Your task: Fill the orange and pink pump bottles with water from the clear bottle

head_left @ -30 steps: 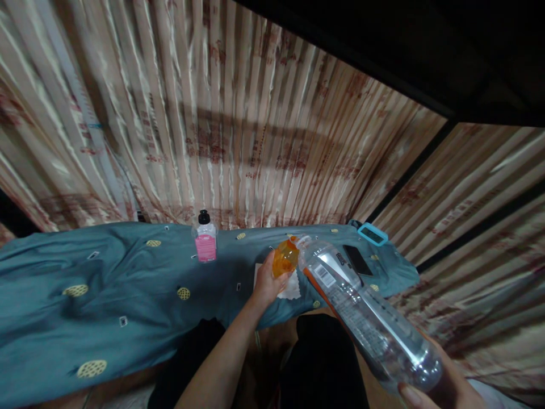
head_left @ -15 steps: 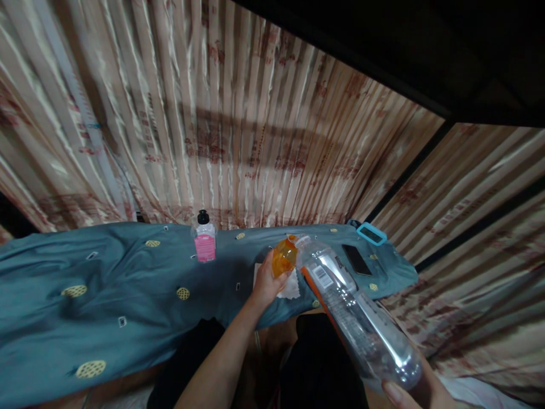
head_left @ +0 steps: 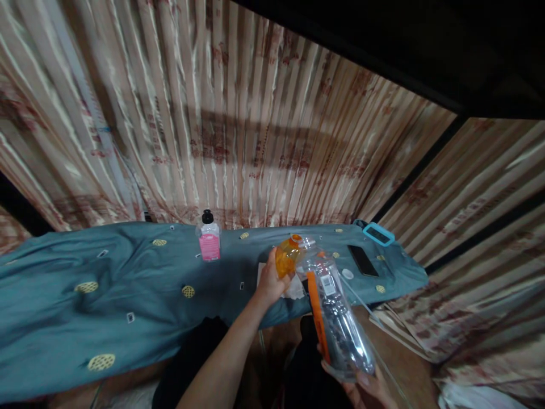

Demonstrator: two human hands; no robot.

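Observation:
My left hand (head_left: 269,282) is wrapped round a small orange bottle (head_left: 286,257), held just above the blue patterned cloth (head_left: 128,284). My right hand (head_left: 361,386) grips the base of a large clear plastic bottle (head_left: 334,309) with an orange label strip. That bottle is tilted steeply, its neck meeting the mouth of the orange bottle. A white paper or tissue (head_left: 293,289) lies on the cloth beneath my left hand.
A clear bottle with a pink label and black cap (head_left: 209,243) stands at the back of the cloth. A dark phone (head_left: 363,260) and a cyan-framed device (head_left: 378,233) lie at the right end. Striped curtains (head_left: 238,125) hang behind. My dark-clothed legs are below.
My right hand has swung the base of the large bottle in toward me and leftward, tipping it much steeper. The left hand and the orange bottle have stayed in place.

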